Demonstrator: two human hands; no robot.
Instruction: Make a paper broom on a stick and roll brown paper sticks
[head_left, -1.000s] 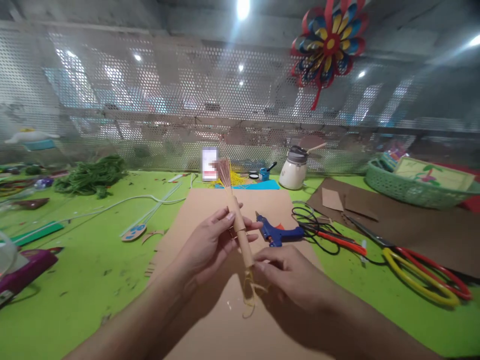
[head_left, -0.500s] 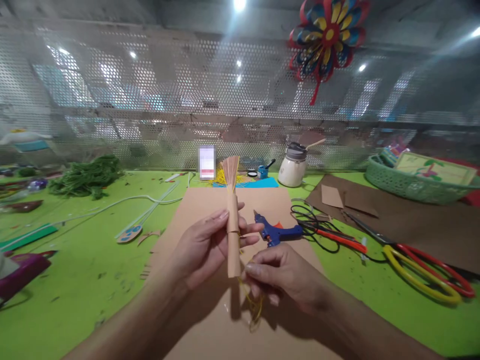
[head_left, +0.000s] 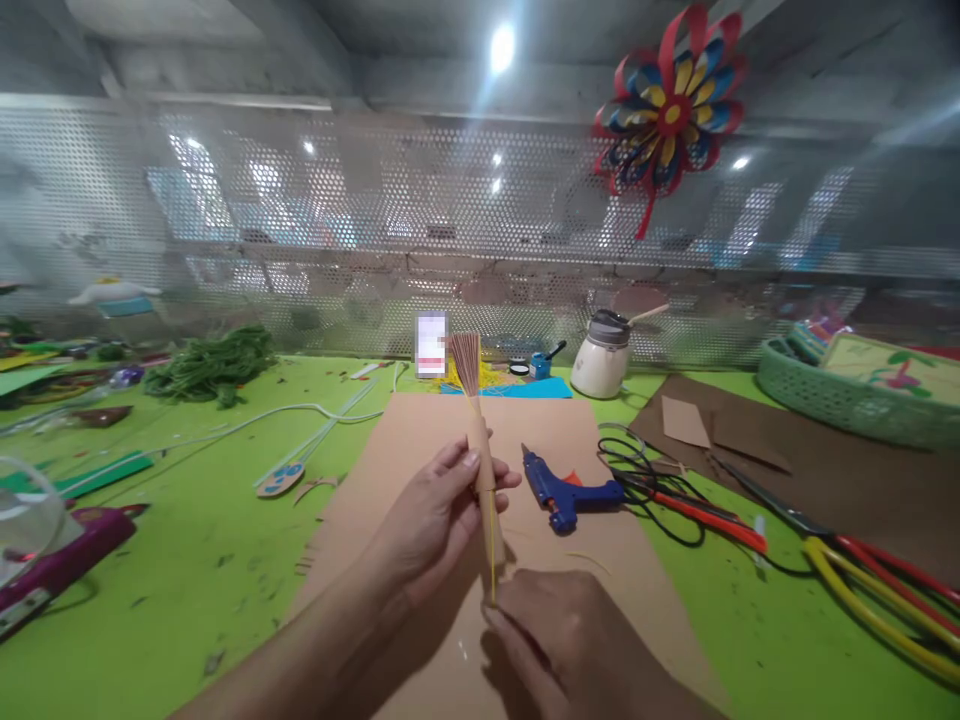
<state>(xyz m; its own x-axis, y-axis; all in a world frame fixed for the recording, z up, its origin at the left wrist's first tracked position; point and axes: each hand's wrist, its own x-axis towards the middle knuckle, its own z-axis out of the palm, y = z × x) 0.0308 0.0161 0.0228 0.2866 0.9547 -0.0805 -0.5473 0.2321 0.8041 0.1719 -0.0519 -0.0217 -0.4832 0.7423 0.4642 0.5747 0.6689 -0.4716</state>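
Note:
My left hand [head_left: 439, 520] is closed around a rolled brown paper stick [head_left: 480, 450] with a fringed top [head_left: 466, 362], held nearly upright above a brown cardboard sheet [head_left: 420, 440]. A thin yellow string [head_left: 492, 540] runs taut down the stick from the band under my left thumb. My right hand [head_left: 559, 640], just below the stick's lower end, pinches the string's bottom end with its fingers closed.
A blue glue gun [head_left: 566, 490] lies on the cardboard right of the stick, its black cord [head_left: 645, 480] beside it. Scissors with red and yellow handles [head_left: 862, 575] lie at right. A white jar [head_left: 600, 358], green basket [head_left: 832, 400], green yarn [head_left: 214, 365] and purple tool [head_left: 60, 555] surround.
The stick went from tilted to nearly upright. My right hand dropped lower and pulled the loose, curled yellow string straight and taut. The camera view tilted slightly.

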